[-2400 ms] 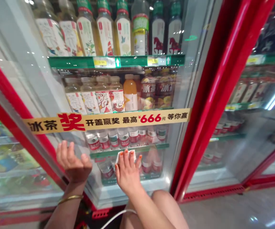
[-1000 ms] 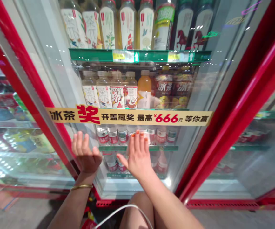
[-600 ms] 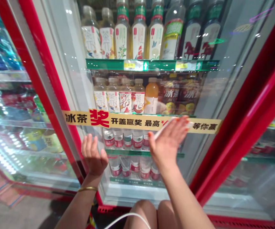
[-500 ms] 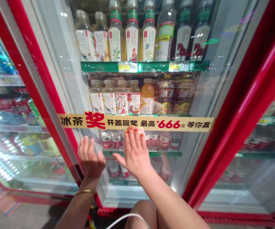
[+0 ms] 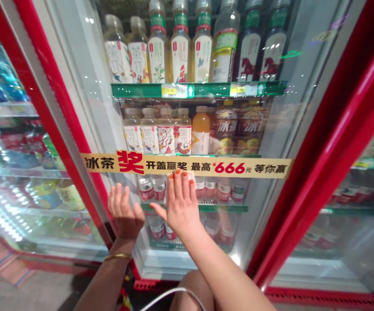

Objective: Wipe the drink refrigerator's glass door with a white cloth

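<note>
I face a red-framed drinks fridge with a glass door (image 5: 264,129). My right hand (image 5: 181,205) lies flat on the glass with fingers stretched out, pressing a white cloth (image 5: 190,174) whose edge shows above the fingertips, just under the yellow banner sticker (image 5: 187,166). My left hand (image 5: 125,212), with a gold bangle at the wrist, rests open against the door's left edge by the red frame (image 5: 60,112), fingers up.
Behind the glass, green shelves (image 5: 200,90) carry tea and juice bottles, with small water bottles (image 5: 146,188) lower down. A second red fridge door (image 5: 336,129) stands at the right. Another glass case is at the left. My knees and a white cable (image 5: 164,296) are at the bottom.
My right hand, with the cloth, swept up and right across the banner, then came back left below it. The left hand has stayed on the door edge. The view rose slightly.
</note>
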`<state>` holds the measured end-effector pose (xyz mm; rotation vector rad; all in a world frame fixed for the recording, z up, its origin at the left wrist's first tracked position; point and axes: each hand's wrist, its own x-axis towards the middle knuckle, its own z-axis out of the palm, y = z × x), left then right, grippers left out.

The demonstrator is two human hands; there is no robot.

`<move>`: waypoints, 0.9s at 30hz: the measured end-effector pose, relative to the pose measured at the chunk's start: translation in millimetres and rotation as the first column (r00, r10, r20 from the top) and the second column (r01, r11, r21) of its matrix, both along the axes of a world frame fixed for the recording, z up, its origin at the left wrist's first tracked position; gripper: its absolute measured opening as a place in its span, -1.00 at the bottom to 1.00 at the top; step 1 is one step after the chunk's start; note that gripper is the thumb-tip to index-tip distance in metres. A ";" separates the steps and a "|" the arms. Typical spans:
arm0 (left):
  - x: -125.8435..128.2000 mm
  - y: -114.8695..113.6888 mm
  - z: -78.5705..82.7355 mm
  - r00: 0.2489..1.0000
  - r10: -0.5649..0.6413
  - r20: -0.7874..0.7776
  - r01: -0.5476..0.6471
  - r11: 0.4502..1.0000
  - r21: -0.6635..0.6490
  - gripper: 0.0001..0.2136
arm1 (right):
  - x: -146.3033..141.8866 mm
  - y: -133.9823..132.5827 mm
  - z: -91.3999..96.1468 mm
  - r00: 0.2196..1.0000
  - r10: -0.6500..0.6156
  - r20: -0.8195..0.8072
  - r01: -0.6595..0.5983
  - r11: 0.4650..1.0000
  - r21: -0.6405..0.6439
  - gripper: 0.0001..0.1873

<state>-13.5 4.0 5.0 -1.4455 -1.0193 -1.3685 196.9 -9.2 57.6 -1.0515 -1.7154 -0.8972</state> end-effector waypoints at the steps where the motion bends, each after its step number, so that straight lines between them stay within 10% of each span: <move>1: 0.3 -0.1 0.9 1.000 -0.005 -0.002 0.005 1.000 0.002 -0.34 | -0.9 -1.7 -5.1 0.998 0.016 0.056 -0.015 1.000 -0.016 0.22; 8: 4.2 -0.7 -2.8 0.999 0.000 0.038 0.001 1.000 -0.029 -0.34 | 163.0 -2.5 -1.4 0.889 -0.256 -0.380 0.228 0.966 -0.118 0.07; 11: 3.6 -0.5 -3.7 0.999 0.005 0.049 -0.003 0.999 -0.035 -0.34 | 134.5 0.5 -2.2 0.900 -0.211 -0.381 0.179 0.977 -0.117 0.12; 16: 1.2 -0.2 -2.5 0.999 -0.005 0.037 0.006 1.000 -0.026 -0.35 | 15.4 -13.8 -36.5 0.973 0.116 0.199 -0.094 0.989 -0.116 -0.01; 20: 1.7 0.0 -5.0 0.999 0.000 0.044 0.002 0.999 -0.042 -0.35 | 67.0 -16.0 -36.9 0.987 0.015 0.159 -0.004 0.997 -0.073 -0.05; 24: 1.7 0.1 -9.2 0.997 0.028 0.076 -0.021 0.996 -0.086 -0.40 | 147.7 0.2 13.4 0.949 -0.191 -0.251 0.183 0.981 -0.058 0.10; 27: 0.3 0.1 -10.0 0.995 0.047 0.088 -0.037 0.993 -0.110 -0.44 | 120.7 6.8 28.3 0.937 -0.170 -0.305 0.157 0.985 -0.068 0.14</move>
